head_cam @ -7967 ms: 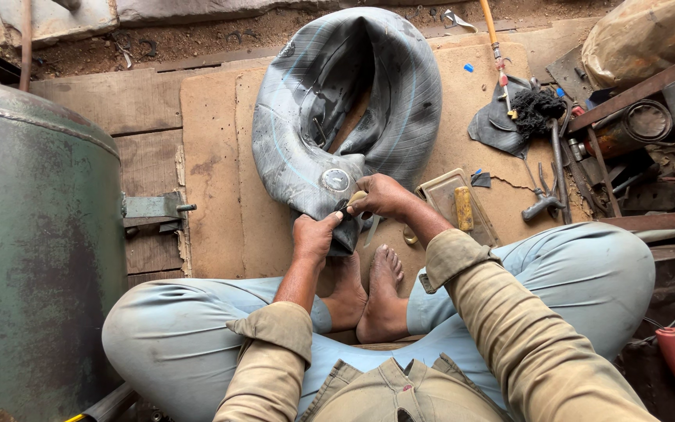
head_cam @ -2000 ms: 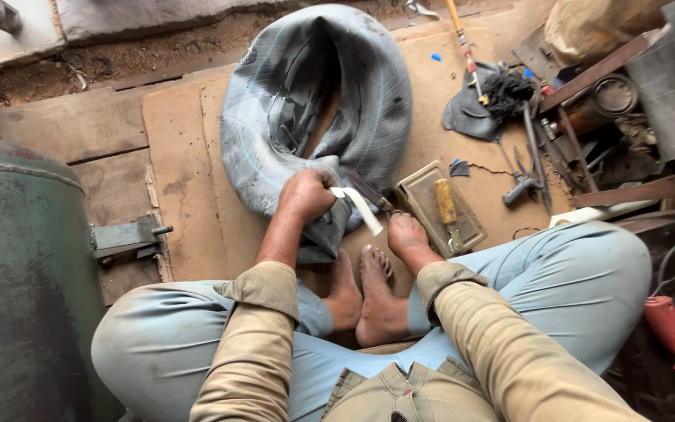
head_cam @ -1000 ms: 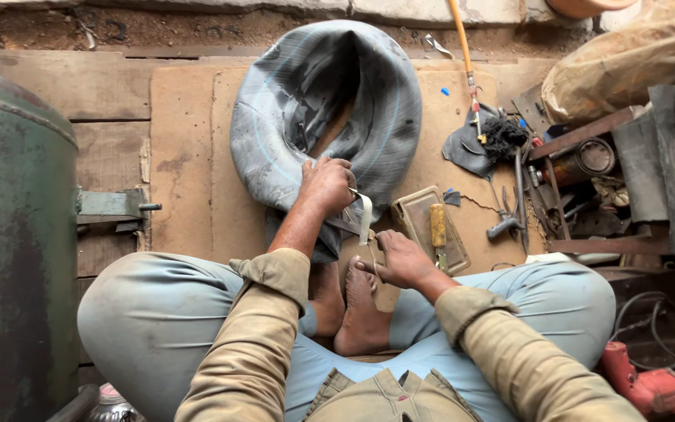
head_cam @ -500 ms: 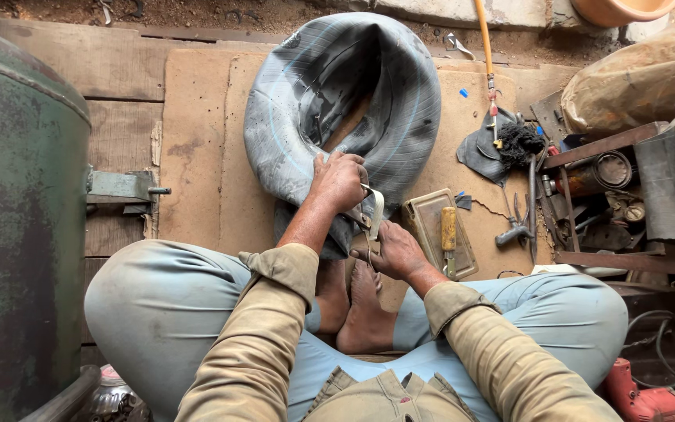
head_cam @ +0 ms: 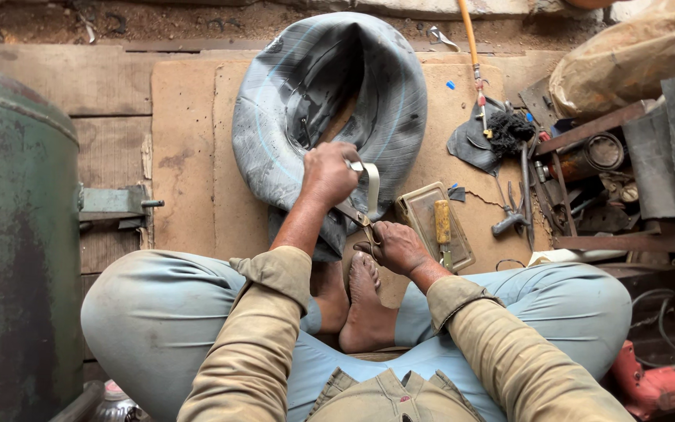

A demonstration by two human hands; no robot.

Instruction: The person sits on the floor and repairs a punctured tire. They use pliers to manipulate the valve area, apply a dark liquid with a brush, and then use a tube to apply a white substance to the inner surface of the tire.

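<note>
A grey rubber inner tube [head_cam: 291, 117] lies folded on a wooden board in front of my crossed legs and bare feet. My left hand [head_cam: 328, 173] rests on the tube's near edge and pinches a white strip [head_cam: 372, 186] that stands upright from it. My right hand [head_cam: 397, 247] is just below, closed on a pair of scissors [head_cam: 355, 216] whose blades reach up to the base of the strip. The scissor handles are hidden inside my fingers.
A green metal drum [head_cam: 9, 234] fills the left side. A flat tin tray [head_cam: 431, 227] with a yellow-handled tool lies to the right of my hands. Beyond it are pliers and scrap parts [head_cam: 556, 172], an orange hose [head_cam: 470, 39], a sack [head_cam: 634, 51] and a red power tool [head_cam: 654, 387].
My left hand lifted the white strip off the tube and kept hold of it. My right hand came up from my feet with the scissors to the strip.
</note>
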